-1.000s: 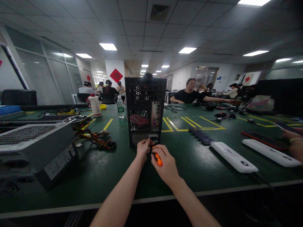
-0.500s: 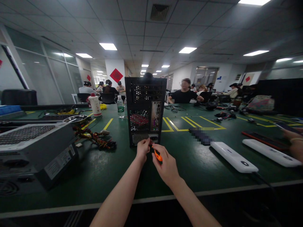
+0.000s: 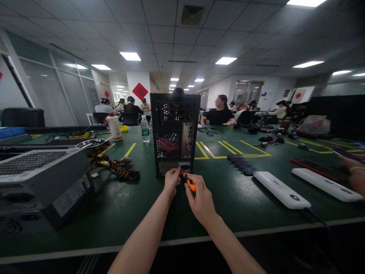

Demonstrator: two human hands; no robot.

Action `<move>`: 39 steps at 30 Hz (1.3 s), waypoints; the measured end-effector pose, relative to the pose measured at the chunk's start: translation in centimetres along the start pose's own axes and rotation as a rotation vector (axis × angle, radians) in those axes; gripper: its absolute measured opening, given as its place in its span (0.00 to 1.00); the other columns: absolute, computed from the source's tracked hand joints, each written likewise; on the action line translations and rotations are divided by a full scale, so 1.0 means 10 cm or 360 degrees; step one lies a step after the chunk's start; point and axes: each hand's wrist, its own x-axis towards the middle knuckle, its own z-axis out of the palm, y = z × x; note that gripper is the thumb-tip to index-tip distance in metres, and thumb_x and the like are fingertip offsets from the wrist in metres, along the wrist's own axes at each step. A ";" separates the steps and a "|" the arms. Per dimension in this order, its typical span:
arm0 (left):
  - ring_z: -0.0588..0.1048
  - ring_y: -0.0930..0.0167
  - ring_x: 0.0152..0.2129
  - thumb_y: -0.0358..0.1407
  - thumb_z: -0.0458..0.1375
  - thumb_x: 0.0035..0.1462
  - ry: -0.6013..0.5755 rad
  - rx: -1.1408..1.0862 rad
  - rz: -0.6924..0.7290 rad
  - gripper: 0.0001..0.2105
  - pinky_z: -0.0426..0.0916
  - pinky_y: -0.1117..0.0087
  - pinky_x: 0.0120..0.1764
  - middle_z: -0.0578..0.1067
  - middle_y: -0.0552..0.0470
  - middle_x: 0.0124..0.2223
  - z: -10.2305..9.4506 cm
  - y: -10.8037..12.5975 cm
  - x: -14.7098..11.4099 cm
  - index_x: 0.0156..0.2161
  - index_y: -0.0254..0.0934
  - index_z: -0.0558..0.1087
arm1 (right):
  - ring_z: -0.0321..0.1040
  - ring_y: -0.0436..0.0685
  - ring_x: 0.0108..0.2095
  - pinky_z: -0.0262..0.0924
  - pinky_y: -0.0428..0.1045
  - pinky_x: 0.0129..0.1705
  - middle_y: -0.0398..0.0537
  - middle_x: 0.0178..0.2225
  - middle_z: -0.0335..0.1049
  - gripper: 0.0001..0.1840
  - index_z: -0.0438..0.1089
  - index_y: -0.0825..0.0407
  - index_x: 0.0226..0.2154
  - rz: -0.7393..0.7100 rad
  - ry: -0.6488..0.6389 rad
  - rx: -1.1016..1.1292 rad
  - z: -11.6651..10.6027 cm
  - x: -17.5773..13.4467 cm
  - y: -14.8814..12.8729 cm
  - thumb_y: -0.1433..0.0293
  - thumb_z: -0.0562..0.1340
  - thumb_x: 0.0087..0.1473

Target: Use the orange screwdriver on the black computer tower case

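A black computer case (image 3: 176, 129) stands upright on the green table, its back panel facing me. At its lower edge, beside the power socket, my left hand (image 3: 172, 180) has its fingers pinched together. Whatever lies between those fingertips is too small to make out. My right hand (image 3: 200, 196) is closed around the handle of an orange and black screwdriver (image 3: 191, 185). The screwdriver's front end points at the left fingertips and the bottom of the case, and its tip is hidden there.
Grey power supplies (image 3: 42, 182) with bundled cables (image 3: 122, 169) occupy the left. A water bottle (image 3: 145, 129) and a white cup (image 3: 114, 127) stand behind. White power banks (image 3: 281, 189) lie to the right, near another person's hand (image 3: 356, 171). A person (image 3: 219, 114) sits across the table.
My right hand has shifted its fingers on the screwdriver, and the handle has turned slightly. My left hand stays in place. The person across the table has turned and lowered an arm.
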 end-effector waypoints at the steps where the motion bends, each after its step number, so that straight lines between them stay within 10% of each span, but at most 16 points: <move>1: 0.53 0.83 0.08 0.43 0.56 0.41 -0.0002 0.0005 0.0009 0.15 0.43 0.80 0.12 0.60 0.58 0.14 0.00 0.00 0.00 0.23 0.30 0.67 | 0.60 0.54 0.42 0.60 0.51 0.41 0.51 0.41 0.58 0.16 0.53 0.51 0.45 0.0009 0.0008 -0.0040 0.00 0.00 0.01 0.72 0.51 0.52; 39: 0.53 0.83 0.08 0.38 0.55 0.42 -0.0025 -0.0003 -0.0002 0.10 0.42 0.79 0.12 0.62 0.56 0.16 0.01 0.03 -0.03 0.23 0.30 0.66 | 0.59 0.54 0.44 0.58 0.52 0.44 0.52 0.41 0.60 0.11 0.58 0.52 0.39 -0.0048 0.0016 0.0036 -0.02 0.01 -0.03 0.72 0.52 0.50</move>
